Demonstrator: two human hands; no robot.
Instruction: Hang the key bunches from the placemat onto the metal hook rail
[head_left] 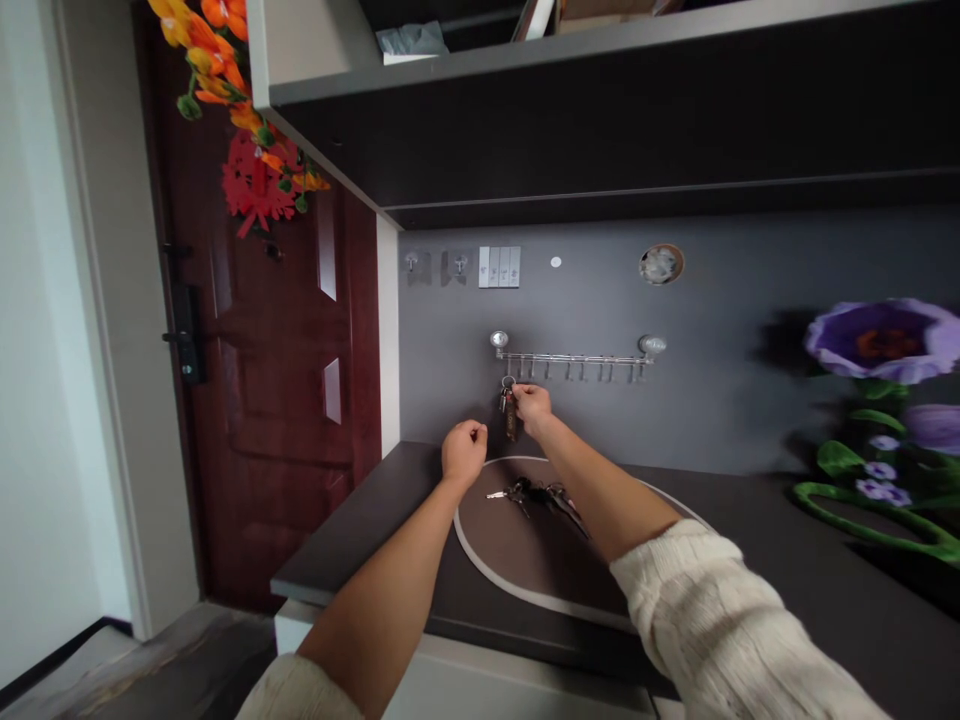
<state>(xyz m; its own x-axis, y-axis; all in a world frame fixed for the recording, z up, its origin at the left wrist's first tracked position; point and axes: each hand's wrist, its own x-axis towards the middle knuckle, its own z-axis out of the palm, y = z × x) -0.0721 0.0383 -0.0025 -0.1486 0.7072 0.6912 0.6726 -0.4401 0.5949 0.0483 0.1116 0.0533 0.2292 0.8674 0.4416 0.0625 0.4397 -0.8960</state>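
Note:
A bunch of keys (503, 401) with a brown fob (511, 418) hangs by its ring (508, 382) at the left end of a metal hook rail (577, 358) on the wall. My right hand (532, 408) pinches this bunch near the ring from the right side. Lower and to the left, my left hand (465, 450) is curled closed beside the keys, apart from them, and nothing shows in its fingers. Below both hands, a second bunch of keys (536, 493) lies on a brown oval mat (510, 550) with a pale rim, partly covered by my right forearm.
The mat lies on a dark counter (367, 520). Overhead juts a dark shelf (600, 140). Purple artificial flowers (881, 340) stand at right. A dark red door (262, 400) is at left, with orange flowers (214, 55) before it. Wall switches (499, 267) sit above the rail.

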